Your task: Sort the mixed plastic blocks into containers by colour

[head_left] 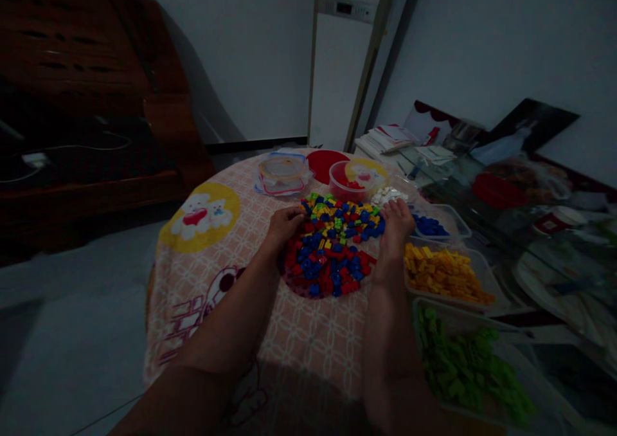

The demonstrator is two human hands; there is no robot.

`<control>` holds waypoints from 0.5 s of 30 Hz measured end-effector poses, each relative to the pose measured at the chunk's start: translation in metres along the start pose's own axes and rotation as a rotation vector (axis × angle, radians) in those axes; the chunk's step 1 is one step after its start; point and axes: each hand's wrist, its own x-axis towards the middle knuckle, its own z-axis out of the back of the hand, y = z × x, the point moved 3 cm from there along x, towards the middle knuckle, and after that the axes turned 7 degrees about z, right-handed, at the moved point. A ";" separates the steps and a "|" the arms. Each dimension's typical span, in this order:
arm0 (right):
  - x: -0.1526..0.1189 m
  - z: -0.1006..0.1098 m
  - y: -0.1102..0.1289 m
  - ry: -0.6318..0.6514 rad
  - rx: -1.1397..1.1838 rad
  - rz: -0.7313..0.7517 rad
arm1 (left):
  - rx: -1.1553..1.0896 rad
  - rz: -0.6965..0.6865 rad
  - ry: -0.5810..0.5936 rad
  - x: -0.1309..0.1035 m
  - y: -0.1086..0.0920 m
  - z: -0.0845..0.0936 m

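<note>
A pile of small mixed bricks [332, 243] in red, blue, yellow and green lies on the patterned tablecloth [308, 339]. At the pile's left edge is my left hand [288, 222], its fingers bent toward the bricks; whether it holds one is too dark to tell. My right hand [397, 222] rests at the right edge of the pile, fingers apart, beside blue bricks. To its right stand clear boxes of blue bricks [431, 225], yellow bricks [446, 274] and green bricks [470, 365]. White bricks [389, 196] lie just beyond my right hand.
Behind the pile are a round tub [348, 188] with a few red pieces, a red disc [328, 163] and stacked clear lids [283, 173]. A cluttered glass table [482, 211] adjoins on the right. A wooden bench [168, 121] stands at the far left.
</note>
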 end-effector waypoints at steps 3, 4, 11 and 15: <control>-0.002 0.002 -0.002 0.028 -0.043 -0.030 | -0.020 -0.010 0.000 -0.001 -0.001 0.000; -0.005 0.001 -0.002 0.064 -0.068 -0.044 | -0.021 -0.008 0.003 -0.001 -0.002 0.000; -0.037 -0.017 0.008 0.558 -0.338 -0.190 | -0.012 -0.008 -0.005 0.001 0.000 0.000; -0.048 -0.023 0.011 0.761 -0.576 -0.187 | -0.011 -0.027 0.003 0.001 0.002 0.000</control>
